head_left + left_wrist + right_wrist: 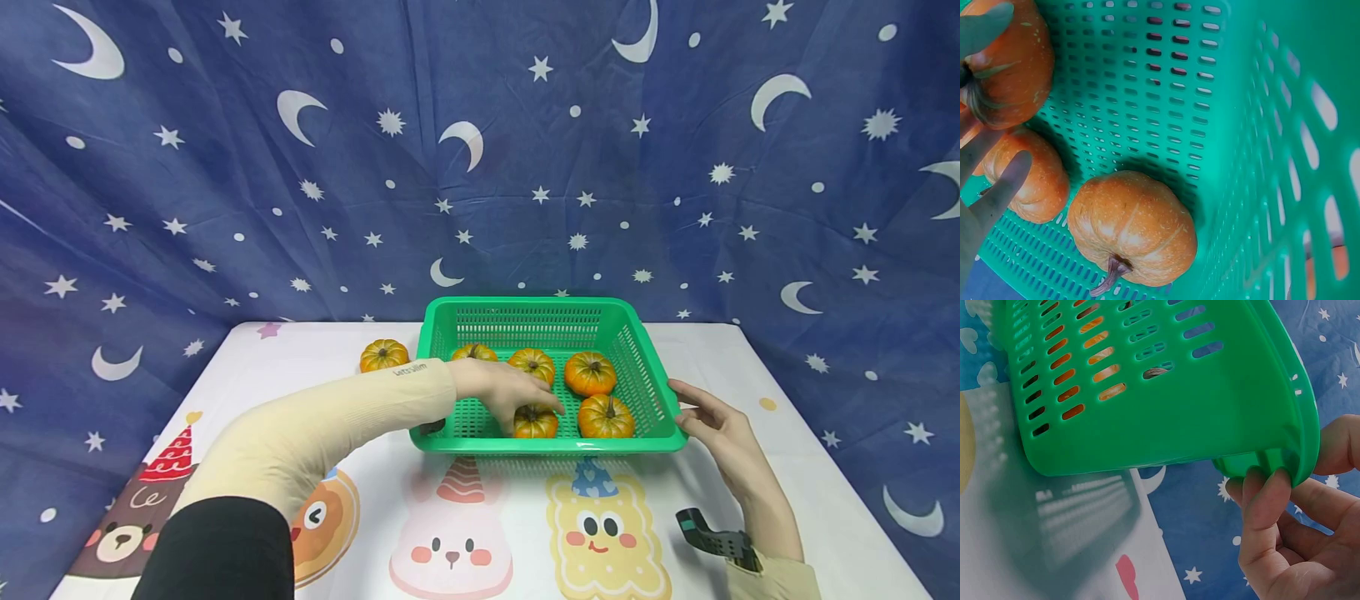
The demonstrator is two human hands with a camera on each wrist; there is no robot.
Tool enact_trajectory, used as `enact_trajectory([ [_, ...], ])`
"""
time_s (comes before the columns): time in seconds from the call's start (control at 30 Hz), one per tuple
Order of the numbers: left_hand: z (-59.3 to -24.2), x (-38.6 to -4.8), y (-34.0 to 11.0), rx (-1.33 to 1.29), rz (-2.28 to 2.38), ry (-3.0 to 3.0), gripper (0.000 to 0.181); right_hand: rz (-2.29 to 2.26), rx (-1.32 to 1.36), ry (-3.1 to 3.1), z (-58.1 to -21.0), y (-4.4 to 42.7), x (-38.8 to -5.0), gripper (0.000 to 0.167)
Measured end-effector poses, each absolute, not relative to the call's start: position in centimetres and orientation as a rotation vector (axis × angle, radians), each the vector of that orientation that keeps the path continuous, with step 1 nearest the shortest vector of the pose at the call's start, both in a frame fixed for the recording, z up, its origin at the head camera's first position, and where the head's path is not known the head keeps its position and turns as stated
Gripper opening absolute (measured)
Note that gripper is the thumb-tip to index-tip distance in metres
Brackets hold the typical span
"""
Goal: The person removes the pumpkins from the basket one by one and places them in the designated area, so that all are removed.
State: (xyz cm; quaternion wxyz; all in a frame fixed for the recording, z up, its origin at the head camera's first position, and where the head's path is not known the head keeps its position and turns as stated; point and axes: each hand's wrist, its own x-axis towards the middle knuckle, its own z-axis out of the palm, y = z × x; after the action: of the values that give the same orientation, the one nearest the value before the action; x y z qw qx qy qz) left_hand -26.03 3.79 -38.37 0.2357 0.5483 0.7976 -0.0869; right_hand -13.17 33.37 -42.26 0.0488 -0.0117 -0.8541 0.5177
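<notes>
A green perforated plastic basket (547, 446) holds several small orange pumpkins. My left hand (512, 393) reaches in over its left side, with thumb and fingers around the front middle pumpkin (535, 423). In the left wrist view that pumpkin (1019, 69) lies between the thumb and the spread fingers, and other pumpkins, one of them a stemmed pumpkin (1132, 228), rest on the basket floor. My right hand (723, 433) holds the basket's right rim. The right wrist view shows the right hand (1291, 531) pinching the rim (1307, 437) between thumb and fingers.
One pumpkin (384, 355) lies on the table outside the basket, to its left. The white tablecloth (360, 575) has printed cartoon figures. Behind the table hangs a blue curtain (510, 233) with moons and stars. A black wrist device (716, 540) sits on the right wrist.
</notes>
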Motion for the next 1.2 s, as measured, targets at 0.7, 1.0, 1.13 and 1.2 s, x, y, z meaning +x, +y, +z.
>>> enact_trajectory([
  [0.7,-38.6,-25.9,3.6,1.510,-0.280,2.184,0.079,1.556,-0.051,-2.629,-42.2,33.1,-13.0,0.051],
  [1.0,-37.8,-26.0,3.3,1.542,-0.252,2.205,0.079,1.573,-0.030,-2.617,-42.1,33.2,-13.1,0.051],
  [1.13,-37.3,-26.1,3.0,1.527,-0.245,2.232,0.079,1.575,-0.031,-2.618,-42.1,33.3,-13.0,0.051],
  [1.2,-37.0,-26.2,2.8,1.513,-0.233,2.252,0.079,1.575,-0.035,-2.620,-42.0,33.3,-13.0,0.051],
])
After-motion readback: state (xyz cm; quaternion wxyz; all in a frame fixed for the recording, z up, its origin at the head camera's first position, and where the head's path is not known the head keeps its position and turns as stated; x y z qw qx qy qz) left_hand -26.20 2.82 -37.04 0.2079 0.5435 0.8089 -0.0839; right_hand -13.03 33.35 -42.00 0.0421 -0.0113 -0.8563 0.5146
